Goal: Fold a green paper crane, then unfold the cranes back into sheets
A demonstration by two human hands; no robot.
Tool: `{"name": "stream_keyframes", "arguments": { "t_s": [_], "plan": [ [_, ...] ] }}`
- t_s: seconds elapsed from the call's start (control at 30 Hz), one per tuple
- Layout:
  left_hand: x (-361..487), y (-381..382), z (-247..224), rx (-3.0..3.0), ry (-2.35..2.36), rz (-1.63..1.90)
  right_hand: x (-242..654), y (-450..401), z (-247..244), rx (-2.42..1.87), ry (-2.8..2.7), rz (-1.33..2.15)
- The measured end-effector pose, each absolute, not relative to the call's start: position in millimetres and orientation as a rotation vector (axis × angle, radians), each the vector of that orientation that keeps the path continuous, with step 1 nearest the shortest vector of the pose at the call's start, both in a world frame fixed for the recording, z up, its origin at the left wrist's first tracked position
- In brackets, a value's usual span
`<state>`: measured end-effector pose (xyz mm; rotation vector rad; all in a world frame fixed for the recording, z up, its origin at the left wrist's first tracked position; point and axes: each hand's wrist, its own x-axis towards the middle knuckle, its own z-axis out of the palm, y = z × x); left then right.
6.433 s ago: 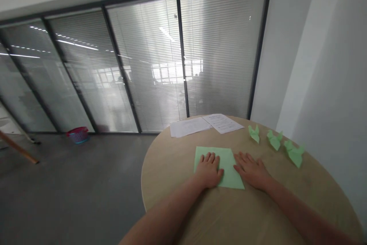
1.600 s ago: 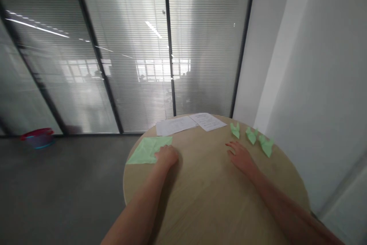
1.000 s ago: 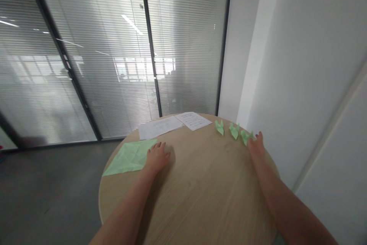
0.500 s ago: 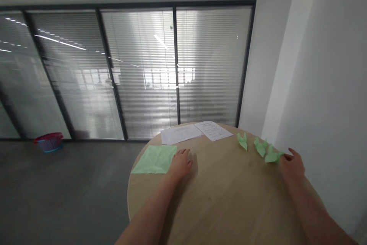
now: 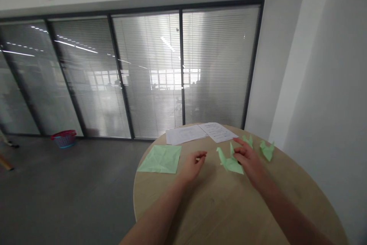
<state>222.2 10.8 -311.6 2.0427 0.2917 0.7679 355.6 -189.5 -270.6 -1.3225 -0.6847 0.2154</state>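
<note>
— One folded green bird is recorded at the hands; where is it found, and how is it held?

— It is found near the middle of the round surface, between the left hand and the right hand. Whether its base rests there cannot be told. It appears pinched at its right side by the right hand, in a narrow grip, with one finger stretched out; the exact fold taken is partly hidden

— And the left hand?

— Nothing is seen held. The fingers are loosely curled, a small gap is left to the thumb, and the bird is not touched. A creased green sheet is laid flat to its left

— How is the bird judged to handle?

— As very light paper, stiff only along its creases and easily crushed. Hold is best taken softly at the layered body, with the thin neck and wing tips spared

— What else is listed?

— A second bird, partly hidden behind the right hand, a third bird farther right, and printed papers at the far edge
</note>
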Motion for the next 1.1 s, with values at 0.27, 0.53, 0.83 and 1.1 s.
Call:
{"name": "stream_keyframes", "arguments": {
  "t_s": [0.27,0.53,0.83,1.1],
  "plan": [
    [218.4,19.2,-306.7,1.767,0.233,0.657,334.7,-174.5,-321.5,-1.234,-0.477,0.572],
    [214.2,-0.2,-294.6,1.730,0.093,0.530,329.3,-178.2,-324.4,-1.131,-0.402,0.697],
    [211.8,-8.3,-288.7,1.794,0.047,0.461,318.2,-181.0,-312.8,-1.020,-0.353,0.773],
    [215.5,-7.2,-291.0,1.781,0.062,0.474,315.4,-180.2,-318.8,-1.084,-0.478,0.747]
  ]
}}
